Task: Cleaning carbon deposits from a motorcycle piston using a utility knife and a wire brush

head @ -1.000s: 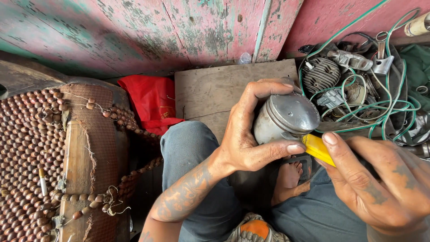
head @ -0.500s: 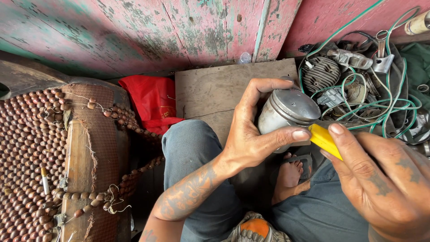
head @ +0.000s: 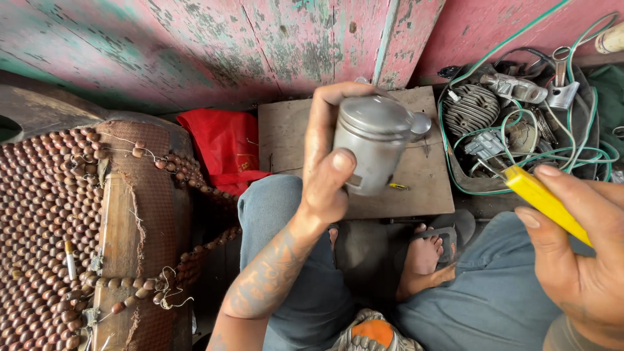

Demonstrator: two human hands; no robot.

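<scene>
My left hand [head: 328,170] grips a grey metal piston [head: 374,140], crown up, raised over a wooden board [head: 429,175]. The thumb presses on the piston's skirt and the fingers wrap behind it. At the lower right, my right hand [head: 578,253] holds a yellow-handled tool [head: 543,200] that points up and left. A gap separates the tool from the piston; the tool's tip is hard to make out.
A pile of engine parts and green wire [head: 520,123] lies at the upper right. A red cloth [head: 224,146] lies left of the board. A beaded seat cover [head: 71,221] fills the left. My knees and a bare foot [head: 426,253] are below. Behind is a painted plank wall [head: 195,45].
My left hand has lifted the piston up and left and turned it. My right hand with the yellow tool has drawn away to the right, off the piston.
</scene>
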